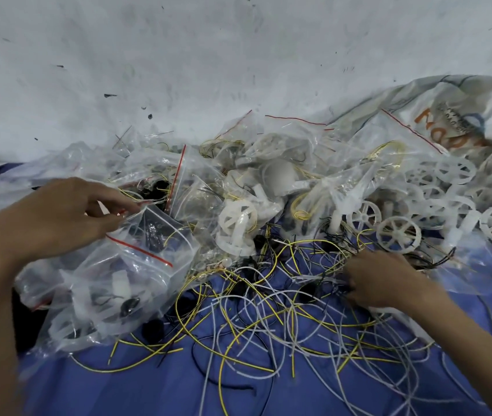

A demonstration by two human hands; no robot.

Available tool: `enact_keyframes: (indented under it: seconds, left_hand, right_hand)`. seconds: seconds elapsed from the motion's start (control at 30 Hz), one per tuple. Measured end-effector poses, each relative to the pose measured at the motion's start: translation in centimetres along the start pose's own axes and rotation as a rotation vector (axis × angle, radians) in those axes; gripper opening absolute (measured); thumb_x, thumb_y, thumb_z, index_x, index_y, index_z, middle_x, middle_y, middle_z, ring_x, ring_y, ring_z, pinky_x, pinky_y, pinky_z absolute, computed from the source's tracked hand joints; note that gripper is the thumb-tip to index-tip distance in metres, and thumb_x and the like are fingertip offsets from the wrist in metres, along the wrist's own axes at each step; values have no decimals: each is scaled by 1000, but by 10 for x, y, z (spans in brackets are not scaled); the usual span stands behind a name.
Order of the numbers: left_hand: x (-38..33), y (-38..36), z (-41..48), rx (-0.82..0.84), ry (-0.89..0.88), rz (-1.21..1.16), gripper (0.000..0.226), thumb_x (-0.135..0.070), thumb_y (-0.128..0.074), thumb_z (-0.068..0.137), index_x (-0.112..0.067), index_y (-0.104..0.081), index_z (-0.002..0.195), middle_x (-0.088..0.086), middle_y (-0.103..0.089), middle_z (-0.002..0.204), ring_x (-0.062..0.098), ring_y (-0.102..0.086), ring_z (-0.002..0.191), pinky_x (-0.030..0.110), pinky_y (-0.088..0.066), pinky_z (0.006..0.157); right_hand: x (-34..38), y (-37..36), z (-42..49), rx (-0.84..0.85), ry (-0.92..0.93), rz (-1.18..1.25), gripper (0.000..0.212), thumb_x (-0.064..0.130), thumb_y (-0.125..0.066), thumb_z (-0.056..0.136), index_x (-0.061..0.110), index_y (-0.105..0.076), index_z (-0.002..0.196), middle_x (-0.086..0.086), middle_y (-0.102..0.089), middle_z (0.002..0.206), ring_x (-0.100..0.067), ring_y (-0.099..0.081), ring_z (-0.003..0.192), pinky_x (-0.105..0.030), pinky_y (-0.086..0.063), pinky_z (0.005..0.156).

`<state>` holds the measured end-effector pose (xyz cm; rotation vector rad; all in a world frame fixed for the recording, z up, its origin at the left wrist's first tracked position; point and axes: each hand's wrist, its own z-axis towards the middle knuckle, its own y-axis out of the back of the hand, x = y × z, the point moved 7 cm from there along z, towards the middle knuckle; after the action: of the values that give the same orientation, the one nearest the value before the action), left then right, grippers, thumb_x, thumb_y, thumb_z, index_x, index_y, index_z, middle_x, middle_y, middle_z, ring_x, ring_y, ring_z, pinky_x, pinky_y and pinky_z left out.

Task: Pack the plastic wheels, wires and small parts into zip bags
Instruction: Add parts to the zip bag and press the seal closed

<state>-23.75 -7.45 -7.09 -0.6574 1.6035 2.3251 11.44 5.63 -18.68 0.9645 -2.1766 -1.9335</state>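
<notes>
My left hand (67, 214) pinches the red-striped mouth of a clear zip bag (124, 277) that holds white and black small parts. My right hand (385, 280) reaches down into a tangle of yellow, white and black wires (268, 319) on the blue cloth; its fingertips are buried in the wires, so what they hold is hidden. White spoked plastic wheels (399, 234) lie loose at the right. Small black parts (153, 327) are scattered among the wires.
Several filled zip bags (238, 181) are heaped along the back against a scuffed white wall (208, 55). A large printed plastic sack (448, 115) lies at the far right. The blue cloth (136, 391) covers the work surface.
</notes>
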Motion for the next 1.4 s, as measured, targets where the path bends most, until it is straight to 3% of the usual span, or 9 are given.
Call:
enact_keyframes:
  seconds: [0.2,0.33,0.5,0.73,0.87,1.0,1.13,1.23,1.4]
  left_hand:
    - [-9,0,-2,27,-18,33,50,-17,-62,70,-67,-60,75,-14,-70,75,-6,-61,58,41,-53,80]
    - [-9,1,-1,21,-30,63,56,-12,-64,72,-68,-59,74,-18,-69,73,-10,-60,61,32,-50,73]
    - [-15,-2,1,15,-75,97,62,-9,-66,72,-71,-57,73,-18,-68,69,-11,-59,62,24,-45,63]
    - [-28,-22,1,178,-98,129,48,-11,-64,76,-57,-63,60,-30,-65,64,-17,-57,65,13,-38,63]
    - [-42,-32,2,204,-158,156,33,-6,-62,79,-38,-73,79,-41,-55,56,-21,-53,63,2,-37,62]
    - [-41,-43,1,319,-89,196,42,-9,-54,83,-42,-69,62,-5,-71,67,8,-60,57,16,-47,64]
    - [-39,-48,-1,357,-55,200,34,-11,-54,86,-38,-69,71,-17,-65,54,-3,-57,54,8,-41,56]
    - [-45,-45,-1,281,-86,192,26,-12,-58,83,-30,-74,74,-27,-61,53,-18,-53,64,5,-38,59]
    - [-51,-33,0,135,-125,208,15,-15,-67,77,-29,-72,73,-24,-57,69,-9,-53,66,3,-36,60]
  right_hand:
    - [0,7,8,-106,201,136,28,39,-44,94,16,-60,88,2,-56,91,-17,-55,83,-31,-44,70]
    - [-20,49,-4,-221,296,554,17,24,-46,96,22,-51,80,8,-58,72,-1,-56,63,-23,-43,62]
    - [-43,104,-23,-533,308,1274,21,6,-48,94,20,-64,91,-3,-63,69,-9,-56,46,-16,-42,42]
    - [16,115,2,-456,356,1685,27,-4,-50,92,15,-52,111,-8,-62,94,-16,-64,69,-26,-55,69]
    - [41,132,10,-588,369,1327,19,-4,-50,91,12,-50,101,-7,-64,103,-18,-69,80,-28,-56,73]
    - [64,151,13,-698,371,1304,10,3,-39,97,11,-37,92,-10,-62,88,-23,-68,72,-22,-52,55]
    - [79,146,21,-497,336,1960,14,10,-29,101,2,-39,107,-5,-60,74,-12,-55,46,-22,-43,43]
    - [97,141,23,-173,367,2424,25,-1,-28,96,15,-41,82,-5,-49,67,-10,-42,47,-22,-35,47]
    - [110,133,15,-20,584,2310,16,1,-41,95,12,-50,101,-6,-57,85,-12,-51,66,-26,-44,59]
